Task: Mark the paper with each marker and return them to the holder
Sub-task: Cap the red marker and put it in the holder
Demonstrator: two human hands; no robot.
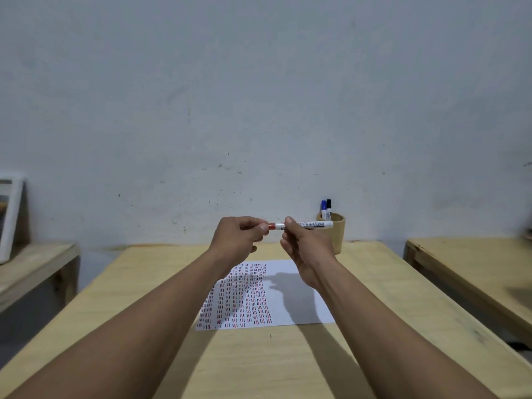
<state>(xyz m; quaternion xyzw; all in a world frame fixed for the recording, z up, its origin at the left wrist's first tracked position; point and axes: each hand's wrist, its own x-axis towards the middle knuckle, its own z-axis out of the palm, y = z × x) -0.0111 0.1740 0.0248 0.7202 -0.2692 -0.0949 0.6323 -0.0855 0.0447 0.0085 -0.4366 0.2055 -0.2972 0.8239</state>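
Note:
A white marker with a red cap (312, 225) is held level in the air above the table. My right hand (303, 249) grips its white barrel. My left hand (240, 236) pinches the red cap end. Below lies a white sheet of paper (299, 295), its left half covered with rows of short red and dark strokes. A round wooden holder (338, 234) stands at the table's back right, just behind the marker, with a blue marker (323, 209) and a black marker (329, 208) upright in it.
The wooden table (144, 283) runs to a pale wall. A second wooden table (475, 266) stands to the right across a gap. A low wooden bench (34, 269) at the left carries a white-framed picture (8, 217) leaning on the wall.

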